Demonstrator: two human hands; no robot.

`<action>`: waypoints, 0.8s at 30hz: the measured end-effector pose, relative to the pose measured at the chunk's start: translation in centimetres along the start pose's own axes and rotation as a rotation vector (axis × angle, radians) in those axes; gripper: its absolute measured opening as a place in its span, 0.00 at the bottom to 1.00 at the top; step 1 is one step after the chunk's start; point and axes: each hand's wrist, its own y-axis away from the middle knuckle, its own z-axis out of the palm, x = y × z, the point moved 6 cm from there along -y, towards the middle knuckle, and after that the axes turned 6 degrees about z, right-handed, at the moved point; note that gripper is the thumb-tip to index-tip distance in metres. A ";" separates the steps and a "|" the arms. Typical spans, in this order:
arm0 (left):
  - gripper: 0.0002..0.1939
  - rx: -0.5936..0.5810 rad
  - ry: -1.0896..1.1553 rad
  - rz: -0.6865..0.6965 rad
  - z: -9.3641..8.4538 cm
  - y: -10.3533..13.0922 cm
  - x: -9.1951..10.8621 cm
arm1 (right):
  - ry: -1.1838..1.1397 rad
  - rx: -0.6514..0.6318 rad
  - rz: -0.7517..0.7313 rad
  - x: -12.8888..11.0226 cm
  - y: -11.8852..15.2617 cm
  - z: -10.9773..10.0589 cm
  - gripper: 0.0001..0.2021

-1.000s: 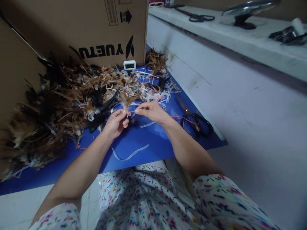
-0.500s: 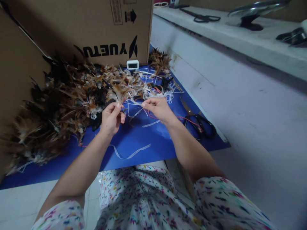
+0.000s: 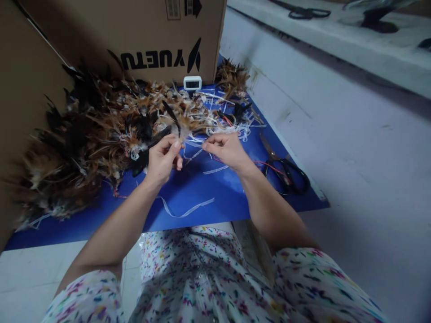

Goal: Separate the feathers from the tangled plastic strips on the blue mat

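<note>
Feather tuft (image 3: 181, 129) in hand, I worked on the near side of the small white clock (image 3: 192, 83), a little to its left. My left hand (image 3: 163, 159) held the tuft by its base, thumb and fingertips pressed narrowly together, the fluffy end pointing away from me toward the clock. A dark feather leaned across the fluff; I couldn't tell whether it belonged to the tuft. My right hand (image 3: 225, 150), nearer me than the clock and to its right, was drawn into a tight pinch just beside the tuft without touching it. A pale strip ran close to those fingertips, but I couldn't tell if they had hold of it.

Left of the clock spread a big feather pile (image 3: 101, 125), brown and black, reaching toward me across the blue table (image 3: 191, 190). Right of the clock sat a smaller feather clump (image 3: 232, 78), and on its near right side lay a ribbon tangle (image 3: 244, 132), white and knotted. Farther to the clock's near right rested the scissors (image 3: 272, 154), black-handled, with a red string (image 3: 266, 163) running over them and past my right hand. One loose ribbon (image 3: 185, 215) curled well on my side of the clock. Behind the clock stood the cardboard box (image 3: 151, 27), its lettering upside down.
</note>
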 end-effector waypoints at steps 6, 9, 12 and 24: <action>0.20 -0.085 -0.081 -0.028 0.7 0.5 -0.9 | 0.069 -0.051 -0.033 0.6 -0.1 0.6 0.11; 0.20 -0.119 -0.105 -0.021 0.8 0.6 -1.3 | 0.075 -0.053 -0.065 0.8 -0.1 0.7 0.12; 0.21 -0.138 -0.142 -0.032 0.6 0.5 -1.9 | 0.072 -0.057 -0.073 0.8 0.0 0.9 0.13; 0.19 -0.169 -0.387 0.021 0.1 0.2 -2.2 | 0.286 -0.048 -0.165 -0.4 0.8 0.7 0.09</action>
